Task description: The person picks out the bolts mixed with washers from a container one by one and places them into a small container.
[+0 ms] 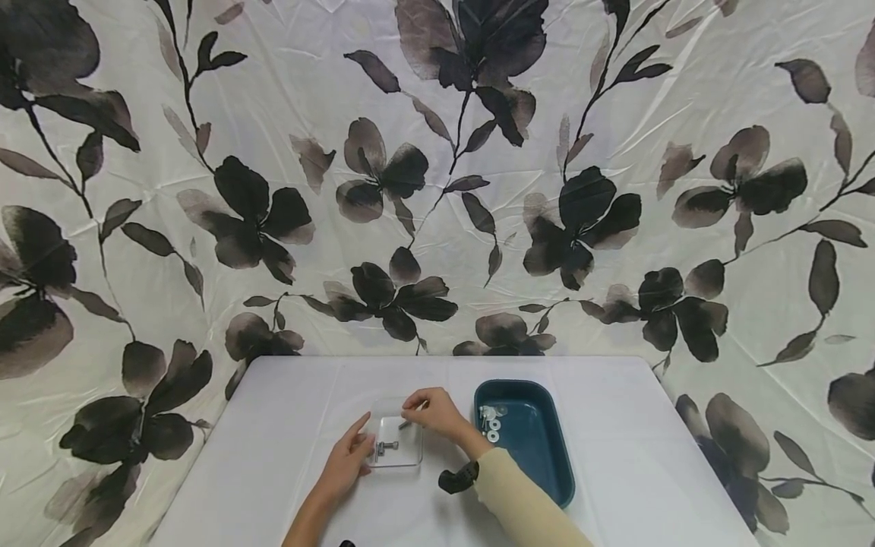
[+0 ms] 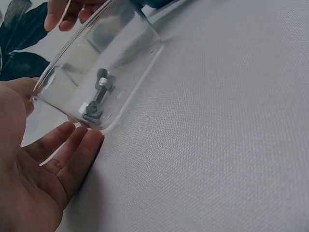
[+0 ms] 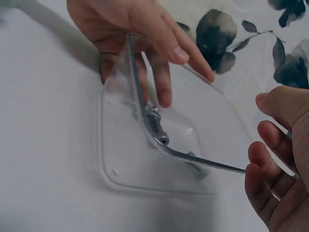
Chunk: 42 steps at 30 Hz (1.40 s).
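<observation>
A clear plastic box [image 1: 396,465] stands on the white table. My left hand [image 1: 345,460] rests against its left side with the fingers spread, fingertips at the wall and lower corner in the left wrist view. Metal bolts with nuts [image 3: 155,126] lie together on the box floor. Another bolt [image 3: 197,166] shows through the box wall, apart from them. Over the box's far right part is my right hand [image 1: 437,412], its fingers loosely bent. In the right wrist view a gap shows between that thumb and the fingers, with nothing visible held.
Right of the box stands a dark teal tray [image 1: 569,475] with white washers [image 1: 494,436] and small clear pieces at its left side. My right forearm crosses over the tray's near left part. A floral cloth [image 1: 478,228] hangs behind the white table [image 1: 636,456].
</observation>
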Each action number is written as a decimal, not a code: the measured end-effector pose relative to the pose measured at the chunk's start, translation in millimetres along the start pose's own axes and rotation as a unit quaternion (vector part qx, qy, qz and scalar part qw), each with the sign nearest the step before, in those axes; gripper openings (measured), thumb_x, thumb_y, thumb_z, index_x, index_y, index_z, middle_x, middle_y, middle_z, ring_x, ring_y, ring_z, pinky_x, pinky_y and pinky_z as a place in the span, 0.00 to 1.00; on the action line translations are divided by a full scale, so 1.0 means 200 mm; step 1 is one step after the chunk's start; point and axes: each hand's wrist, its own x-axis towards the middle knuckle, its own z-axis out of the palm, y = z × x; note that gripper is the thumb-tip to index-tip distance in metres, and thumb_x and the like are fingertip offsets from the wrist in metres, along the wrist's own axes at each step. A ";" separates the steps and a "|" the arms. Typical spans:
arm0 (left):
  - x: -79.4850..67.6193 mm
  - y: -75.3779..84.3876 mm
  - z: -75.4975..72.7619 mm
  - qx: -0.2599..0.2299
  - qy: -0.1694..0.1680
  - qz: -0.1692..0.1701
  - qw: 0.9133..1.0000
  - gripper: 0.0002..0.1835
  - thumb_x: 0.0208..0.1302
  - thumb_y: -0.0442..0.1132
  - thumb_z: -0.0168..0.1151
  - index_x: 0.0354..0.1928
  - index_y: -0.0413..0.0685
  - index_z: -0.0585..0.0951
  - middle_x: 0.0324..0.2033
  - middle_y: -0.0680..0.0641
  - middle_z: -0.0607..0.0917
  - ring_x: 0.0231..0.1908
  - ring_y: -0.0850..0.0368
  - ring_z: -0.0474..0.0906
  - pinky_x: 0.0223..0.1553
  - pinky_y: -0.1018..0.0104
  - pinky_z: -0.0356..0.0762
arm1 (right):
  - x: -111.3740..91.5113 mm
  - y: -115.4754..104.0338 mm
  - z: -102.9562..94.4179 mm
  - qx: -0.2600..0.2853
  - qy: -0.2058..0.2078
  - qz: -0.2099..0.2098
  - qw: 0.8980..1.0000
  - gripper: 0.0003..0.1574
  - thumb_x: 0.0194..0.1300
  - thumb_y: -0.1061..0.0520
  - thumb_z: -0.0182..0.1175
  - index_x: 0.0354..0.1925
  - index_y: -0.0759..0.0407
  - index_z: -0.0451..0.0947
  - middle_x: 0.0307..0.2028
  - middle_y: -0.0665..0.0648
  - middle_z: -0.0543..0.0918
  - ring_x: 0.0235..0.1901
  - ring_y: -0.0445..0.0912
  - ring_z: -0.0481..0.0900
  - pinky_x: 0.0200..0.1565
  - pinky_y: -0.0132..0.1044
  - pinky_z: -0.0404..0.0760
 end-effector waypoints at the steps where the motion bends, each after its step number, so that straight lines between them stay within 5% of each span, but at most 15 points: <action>1: 0.00 0.00 0.00 0.003 0.002 0.002 1.000 0.29 0.74 0.47 0.52 0.74 0.58 0.61 0.55 0.39 0.77 0.46 0.49 0.78 0.34 0.62 0.82 | 0.00 -0.01 -0.01 -0.001 0.001 -0.003 1.000 0.02 0.60 0.57 0.69 0.33 0.53 0.85 0.29 0.45 0.82 0.26 0.40 0.74 0.26 0.30 0.75; 16: -0.01 0.03 -0.01 0.023 0.029 0.001 0.999 0.28 0.74 0.46 0.51 0.72 0.50 0.63 0.51 0.40 0.79 0.40 0.52 0.79 0.31 0.63 0.81 | -0.12 -0.04 -0.31 -0.008 0.038 -0.026 0.999 0.07 0.65 0.56 0.64 0.38 0.59 0.85 0.31 0.49 0.82 0.23 0.42 0.76 0.24 0.34 0.79; 22: -0.03 0.05 -0.03 0.075 0.041 -0.009 0.996 0.28 0.73 0.46 0.50 0.72 0.48 0.62 0.56 0.39 0.76 0.48 0.46 0.78 0.45 0.52 0.79 | -0.21 0.03 -0.41 -0.012 0.059 -0.016 0.998 0.07 0.65 0.58 0.64 0.37 0.60 0.85 0.30 0.50 0.82 0.23 0.42 0.77 0.24 0.34 0.80; 31: -0.06 0.17 -0.03 0.096 0.091 0.062 0.989 0.24 0.73 0.39 0.51 0.69 0.47 0.67 0.58 0.40 0.75 0.55 0.44 0.74 0.55 0.48 0.73 | -0.30 0.07 -0.54 0.010 0.087 -0.004 0.996 0.05 0.66 0.60 0.62 0.37 0.60 0.84 0.31 0.57 0.84 0.26 0.50 0.78 0.26 0.34 0.78; 37: -0.09 0.25 0.03 0.100 0.093 0.102 0.985 0.22 0.72 0.37 0.54 0.66 0.48 0.70 0.55 0.43 0.78 0.55 0.45 0.74 0.57 0.46 0.71 | -0.40 0.00 -0.61 0.023 0.078 -0.007 0.997 0.09 0.68 0.64 0.60 0.40 0.72 0.81 0.33 0.66 0.82 0.29 0.60 0.79 0.27 0.37 0.81; 42: -0.10 0.34 0.12 0.082 0.081 0.155 0.981 0.19 0.71 0.36 0.56 0.62 0.49 0.74 0.50 0.47 0.81 0.52 0.51 0.76 0.52 0.49 0.74 | -0.39 0.11 -0.64 0.026 0.100 0.010 0.995 0.10 0.67 0.62 0.61 0.40 0.71 0.81 0.31 0.69 0.81 0.31 0.66 0.79 0.29 0.46 0.83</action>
